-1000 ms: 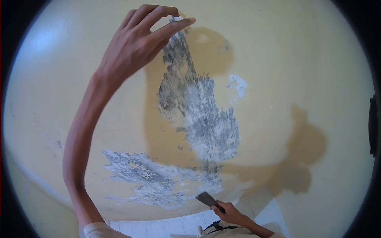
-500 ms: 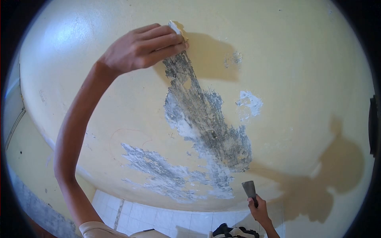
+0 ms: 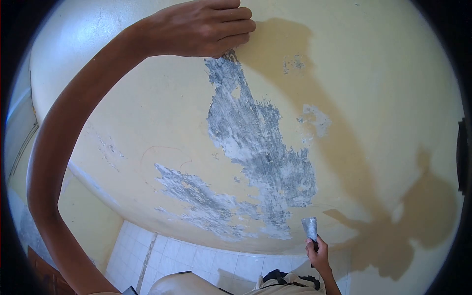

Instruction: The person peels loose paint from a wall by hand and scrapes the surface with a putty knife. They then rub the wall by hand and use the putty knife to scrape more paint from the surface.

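**Two hands on a scraped yellow wall**

The left hand (image 3: 201, 27) is raised high against the pale yellow painted wall (image 3: 137, 98), its fingers curled shut and pressed to the top tip of a long grey-white patch of stripped paint (image 3: 260, 142). Whether anything is pinched between the fingers cannot be told. Low in the view, the right hand (image 3: 318, 253) is clenched round the dark handle of a small scraper with a grey metal blade (image 3: 309, 227). The blade points upward, just beside the patch's lower end. A second bare streak (image 3: 196, 196) spreads leftward from there. White square tiles (image 3: 196, 260) run below the painted area.
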Tool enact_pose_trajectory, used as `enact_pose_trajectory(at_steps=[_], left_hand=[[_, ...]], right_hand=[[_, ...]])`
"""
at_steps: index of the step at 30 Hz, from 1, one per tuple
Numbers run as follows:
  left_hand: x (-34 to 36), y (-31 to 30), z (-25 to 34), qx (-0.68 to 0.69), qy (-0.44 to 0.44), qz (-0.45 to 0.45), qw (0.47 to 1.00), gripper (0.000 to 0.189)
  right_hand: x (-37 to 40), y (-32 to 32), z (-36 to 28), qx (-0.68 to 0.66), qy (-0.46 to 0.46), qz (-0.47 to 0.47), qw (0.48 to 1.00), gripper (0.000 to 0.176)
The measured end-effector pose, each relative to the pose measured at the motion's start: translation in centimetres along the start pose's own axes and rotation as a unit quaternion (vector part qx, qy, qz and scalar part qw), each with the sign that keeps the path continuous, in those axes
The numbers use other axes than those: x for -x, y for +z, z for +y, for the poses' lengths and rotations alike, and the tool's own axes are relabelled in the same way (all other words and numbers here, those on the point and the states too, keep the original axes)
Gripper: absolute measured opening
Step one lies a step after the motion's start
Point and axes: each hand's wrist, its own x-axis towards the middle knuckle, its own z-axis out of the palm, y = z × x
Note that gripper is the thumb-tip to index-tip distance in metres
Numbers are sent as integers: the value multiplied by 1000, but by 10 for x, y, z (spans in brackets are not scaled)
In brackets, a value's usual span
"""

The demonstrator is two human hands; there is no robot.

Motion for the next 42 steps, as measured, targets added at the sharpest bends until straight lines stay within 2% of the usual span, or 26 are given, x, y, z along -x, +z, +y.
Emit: enact_pose_trajectory(at_steps=[3, 5, 6, 8, 13, 20, 22, 26, 28, 32, 34, 35, 37, 38, 39, 40, 42], left_hand=[[6, 2, 1, 8, 12, -47, 999, 12], [19, 12, 9, -23, -26, 24, 999, 33], [24, 13, 10, -25, -24, 23, 999, 33], [35, 17, 13, 29, -93, 74, 992, 35], [40, 27, 33, 79, -122, 83, 986, 46], [39, 21, 21, 66, -77, 83, 991, 40], [36, 19, 18, 50, -50, 67, 995, 36], [25, 10, 16, 0, -23, 32, 999, 34], [16, 5, 17, -9, -57, -26, 998, 11], [21, 10, 14, 8, -53, -9, 998, 10], [44, 22, 18, -9, -57, 52, 997, 30], [56, 22, 20, -10, -55, 53, 997, 30], [70, 12, 29, 19, -152, 51, 987, 25], [72, 14, 34, 21, -151, 50, 987, 25], [69, 16, 41, 19, -206, 78, 975, 22], [61, 15, 47, 17, -261, 105, 959, 21], [34, 22, 64, 108, -364, 148, 913, 20]], right_hand=[[1, -3, 4, -14, -8, 21, 1000, 17], [4, -9, -6, -71, 53, 56, 994, 16], [4, -12, -7, -74, 51, 56, 994, 16], [4, -16, -6, -80, 75, 76, 991, 15], [1, -23, -5, -52, 87, 81, 992, 14], [-9, -13, -4, -60, 92, 59, 992, 15], [-13, -6, 3, -62, 51, 45, 996, 16], [-12, 4, 1, -71, 42, 31, 996, 16], [-11, 8, 4, -72, 44, 28, 996, 18], [-7, 9, 0, -74, 61, 29, 995, 14], [-5, 8, 0, -94, 64, 38, 993, 14], [-6, 6, 0, -95, 62, 39, 993, 14], [-4, 2, 0, -93, 91, 51, 990, 14], [-3, 1, -1, -94, 93, 50, 990, 14], [-2, 0, -4, -94, 108, 52, 988, 14], [-3, -1, -5, -93, 123, 54, 987, 14], [-5, -2, -3, -80, 117, 49, 989, 15]])
